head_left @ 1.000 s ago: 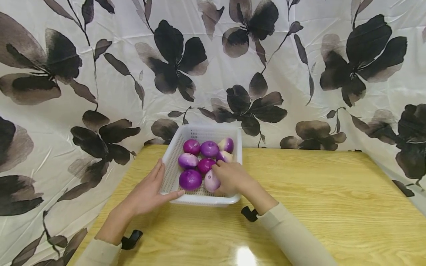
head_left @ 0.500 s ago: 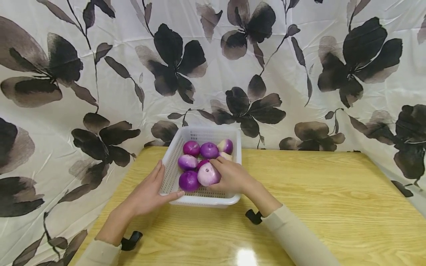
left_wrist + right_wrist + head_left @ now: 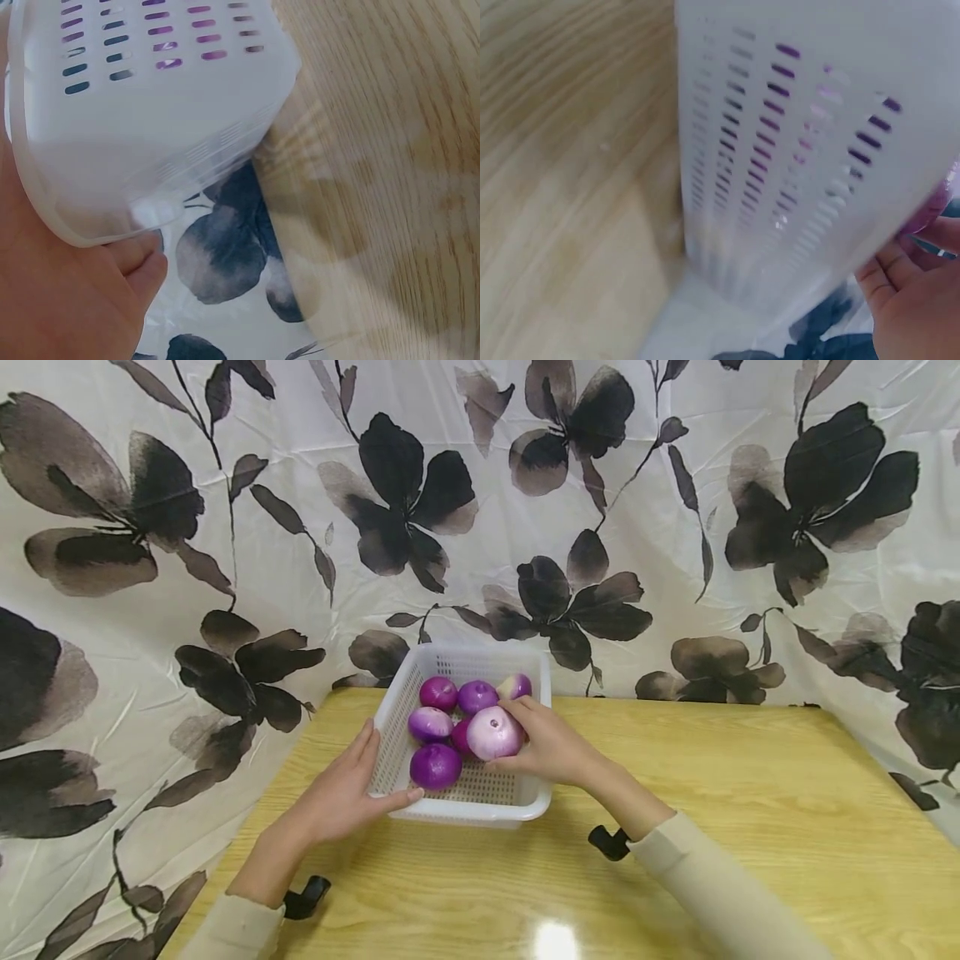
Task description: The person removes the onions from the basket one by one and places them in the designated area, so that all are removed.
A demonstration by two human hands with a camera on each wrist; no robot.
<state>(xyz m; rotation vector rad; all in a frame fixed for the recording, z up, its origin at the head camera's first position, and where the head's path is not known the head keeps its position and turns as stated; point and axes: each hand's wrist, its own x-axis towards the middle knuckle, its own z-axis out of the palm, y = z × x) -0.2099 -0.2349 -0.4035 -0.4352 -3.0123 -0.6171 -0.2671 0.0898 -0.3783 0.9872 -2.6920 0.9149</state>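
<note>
A white perforated plastic basket [image 3: 472, 812] stands on the table with several purple onions inside, such as a dark one [image 3: 435, 768] at the front left. My left hand [image 3: 341, 793] holds the basket's front left corner, thumb along the front rim and fingers against the left side. My right hand [image 3: 551, 743] grips a pale purple-and-white onion [image 3: 493, 733] over the basket's right half, fingers on its far side and thumb below. This onion overlaps a magenta onion [image 3: 460, 739] in the head view. Through the basket's slots, purple shows in the left wrist view.
The light wooden table [image 3: 712, 810] extends to the right and front of the basket. Behind it and along the left hangs a white cloth [image 3: 465, 602] with dark flowers. Black wrist mounts [image 3: 609, 843] sit below both wrists.
My right hand has lifted the pale onion from the basket's front right and carried it up, then slightly right. The left hand keeps its place at the basket's corner.
</note>
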